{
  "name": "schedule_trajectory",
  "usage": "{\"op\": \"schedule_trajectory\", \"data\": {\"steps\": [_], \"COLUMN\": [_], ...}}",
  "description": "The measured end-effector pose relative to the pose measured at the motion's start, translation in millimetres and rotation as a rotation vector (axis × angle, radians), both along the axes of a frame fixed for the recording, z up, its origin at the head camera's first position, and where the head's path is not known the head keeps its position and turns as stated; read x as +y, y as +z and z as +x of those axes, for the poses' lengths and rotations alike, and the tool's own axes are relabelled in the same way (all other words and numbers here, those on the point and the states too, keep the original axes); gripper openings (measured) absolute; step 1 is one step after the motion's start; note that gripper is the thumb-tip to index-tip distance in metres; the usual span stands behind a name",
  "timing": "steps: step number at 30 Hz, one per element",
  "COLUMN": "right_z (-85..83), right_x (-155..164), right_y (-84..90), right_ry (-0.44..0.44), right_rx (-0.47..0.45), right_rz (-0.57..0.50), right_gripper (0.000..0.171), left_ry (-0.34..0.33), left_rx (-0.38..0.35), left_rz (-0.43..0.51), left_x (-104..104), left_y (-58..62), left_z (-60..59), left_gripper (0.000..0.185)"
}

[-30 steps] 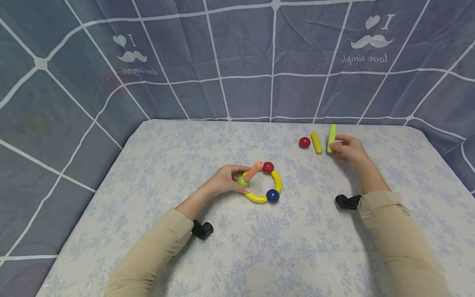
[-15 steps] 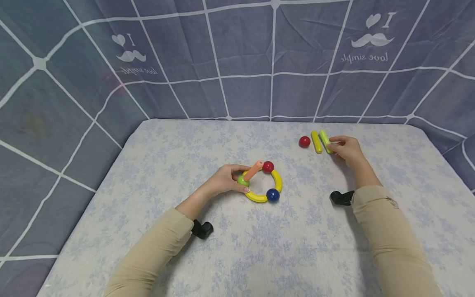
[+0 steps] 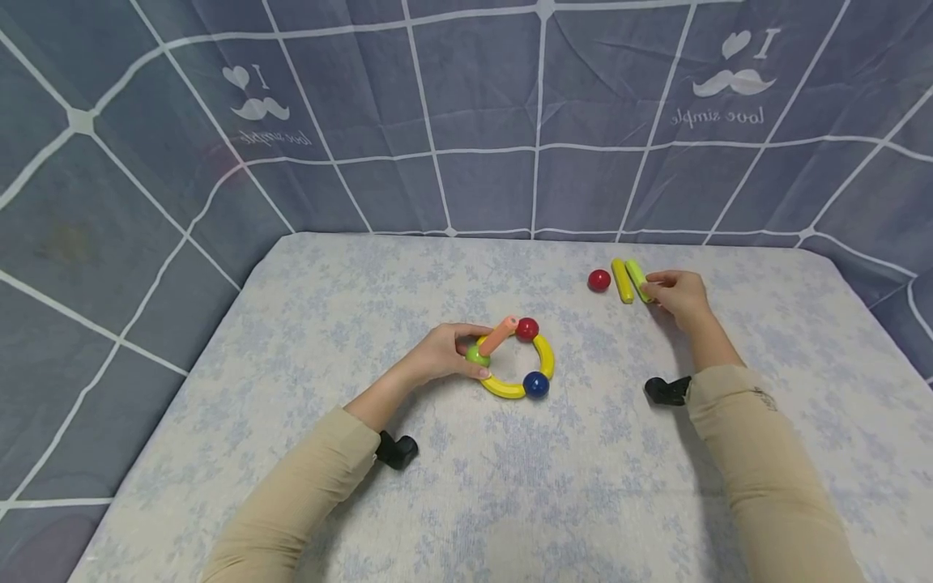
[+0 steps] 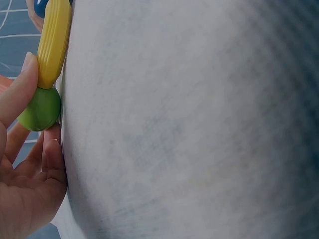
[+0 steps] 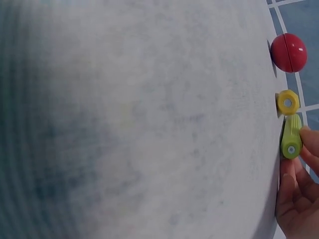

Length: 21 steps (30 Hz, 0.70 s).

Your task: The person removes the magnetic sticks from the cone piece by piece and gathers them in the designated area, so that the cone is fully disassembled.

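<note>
My left hand [image 3: 440, 355] holds the green ball [image 3: 477, 356] of a ring made of yellow curved bars [image 3: 503, 388], a red ball [image 3: 526, 328] and a blue ball [image 3: 536, 385]. From the green ball an orange rod [image 3: 499, 336] sticks up at a slant. In the left wrist view, thumb and fingers lie around the green ball [image 4: 41, 109]. At the back right, my right hand [image 3: 681, 298] pinches a light green rod [image 3: 636, 275], which lies on the table. The right wrist view shows a silvery disc in the end of that rod [image 5: 291, 137].
Left of the green rod lies a straight yellow rod [image 3: 622, 281], then a loose red ball [image 3: 599, 280]. A patterned cloth covers the table [image 3: 466, 502]. Behind it hangs a blue-grey curtain [image 3: 481, 194] with white lines. Black wrist-worn pieces [image 3: 397, 450] show at both cuffs.
My right hand has moved left and set the light green rod down from upright to lying beside the yellow rod. The left hand and the ring have stayed put.
</note>
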State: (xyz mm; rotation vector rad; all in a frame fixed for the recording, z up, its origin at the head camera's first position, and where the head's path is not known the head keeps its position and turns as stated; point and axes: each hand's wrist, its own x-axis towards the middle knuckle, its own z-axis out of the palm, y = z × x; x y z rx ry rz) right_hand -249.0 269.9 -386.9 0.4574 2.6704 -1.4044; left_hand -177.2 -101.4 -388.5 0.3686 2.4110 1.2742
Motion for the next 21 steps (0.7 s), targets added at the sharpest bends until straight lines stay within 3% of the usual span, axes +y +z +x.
{"op": "schedule_trajectory", "data": {"steps": [10, 21], "right_z": [4.4, 21.4], "right_x": [3, -4], "right_y": [3.7, 24.1], "right_ry": [-0.013, 0.072], "right_rx": [0.009, 0.086], "right_rz": [-0.091, -0.148], "right_gripper": [0.050, 0.057], "left_ry": [0.002, 0.001], "left_rx": [-0.002, -0.007], "left_rz": [0.012, 0.019], "left_x": [0, -1], "left_y": [-2.0, -2.7], "left_z": [-0.1, -0.5], "left_gripper": [0.063, 0.064]}}
